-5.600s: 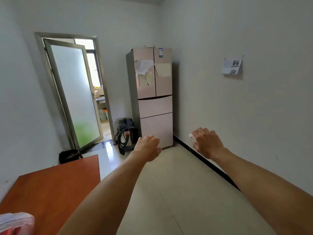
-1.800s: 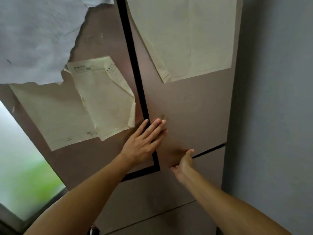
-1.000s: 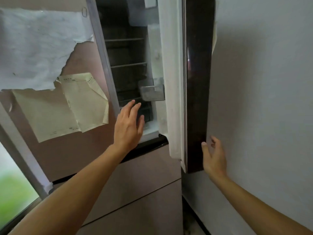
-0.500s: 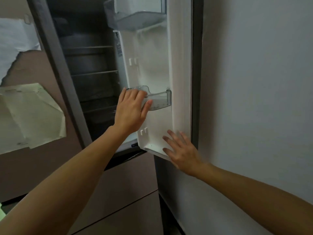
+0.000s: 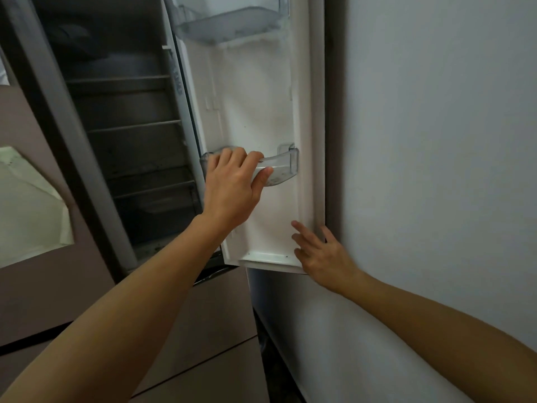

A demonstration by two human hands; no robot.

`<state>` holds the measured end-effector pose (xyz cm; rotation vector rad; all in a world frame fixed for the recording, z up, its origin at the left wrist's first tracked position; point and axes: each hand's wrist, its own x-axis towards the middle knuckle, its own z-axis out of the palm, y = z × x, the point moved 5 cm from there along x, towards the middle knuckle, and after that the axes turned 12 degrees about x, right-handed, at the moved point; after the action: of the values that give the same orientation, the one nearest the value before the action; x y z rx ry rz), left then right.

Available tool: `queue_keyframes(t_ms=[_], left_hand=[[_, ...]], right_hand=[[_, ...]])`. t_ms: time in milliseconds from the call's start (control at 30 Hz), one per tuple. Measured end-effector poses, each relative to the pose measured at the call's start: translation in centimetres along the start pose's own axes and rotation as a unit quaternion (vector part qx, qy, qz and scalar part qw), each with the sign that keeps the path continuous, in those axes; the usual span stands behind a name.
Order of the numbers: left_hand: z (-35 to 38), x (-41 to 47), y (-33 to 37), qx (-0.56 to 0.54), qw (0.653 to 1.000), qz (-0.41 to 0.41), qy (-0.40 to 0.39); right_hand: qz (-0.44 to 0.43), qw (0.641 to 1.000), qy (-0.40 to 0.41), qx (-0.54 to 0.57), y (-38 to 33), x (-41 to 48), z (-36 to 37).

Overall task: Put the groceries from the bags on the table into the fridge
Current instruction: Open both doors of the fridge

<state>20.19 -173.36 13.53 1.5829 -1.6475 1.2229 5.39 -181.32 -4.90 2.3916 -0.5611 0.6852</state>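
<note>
The fridge's right upper door (image 5: pixel 255 117) stands wide open against the wall, white liner facing me. My left hand (image 5: pixel 232 187) grips the rim of the clear lower door bin (image 5: pixel 283 167), fingers curled over its edge. My right hand (image 5: pixel 322 251) rests with spread fingers on the door's bottom right corner and holds nothing. The dark fridge interior (image 5: pixel 130 135) shows several bare shelves. No groceries or bags are in view.
The left fridge door (image 5: pixel 43 286) is closed, with a pale paper sheet (image 5: pixel 26 207) stuck on it. A second clear bin (image 5: pixel 229 24) sits high on the open door. A drawer front (image 5: pixel 209 338) lies below. The white wall (image 5: pixel 436 170) is close on the right.
The right door swung fully open toward the wall. My left hand went from hovering at the opening to gripping the lower door bin; my right hand shifted along the door's bottom corner.
</note>
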Motion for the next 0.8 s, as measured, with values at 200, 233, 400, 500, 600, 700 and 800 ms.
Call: queue_keyframes(t_ms=[200, 233, 400, 500, 600, 700, 800], left_hand=[[0.3, -0.5, -0.7, -0.002, 1.0, 0.006, -0.008], [0.2, -1.2, -1.3, -0.005, 1.0, 0.0, -0.008], [-0.3, -9.1, -8.2, -0.021, 0.994, -0.094, -0.047], [0.0, -16.4, -13.7, -0.065, 0.963, -0.23, -0.125], [-0.7, -24.2, -18.7, -0.156, 0.878, -0.427, -0.152], [-0.7, -31.6, -23.5, -0.245, 0.703, -0.651, -0.147], [0.0, -36.3, -26.8, -0.369, 0.484, -0.786, -0.106]], right_hand=[[0.009, 1.0, -0.005, 0.023, -0.5, 0.1, 0.2], [0.011, 0.999, 0.009, 0.037, -1.0, 0.3, -0.2], [-0.044, 0.99, 0.08, 0.108, -6.3, 3.1, -1.9], [-0.051, 0.982, 0.073, 0.164, -10.5, 6.9, -1.3], [-0.046, 0.971, 0.063, 0.228, -15.4, 11.8, -0.9], [0.001, 0.95, 0.053, 0.309, -19.9, 17.5, -0.8], [0.077, 0.915, 0.038, 0.395, -23.2, 23.3, -0.4]])
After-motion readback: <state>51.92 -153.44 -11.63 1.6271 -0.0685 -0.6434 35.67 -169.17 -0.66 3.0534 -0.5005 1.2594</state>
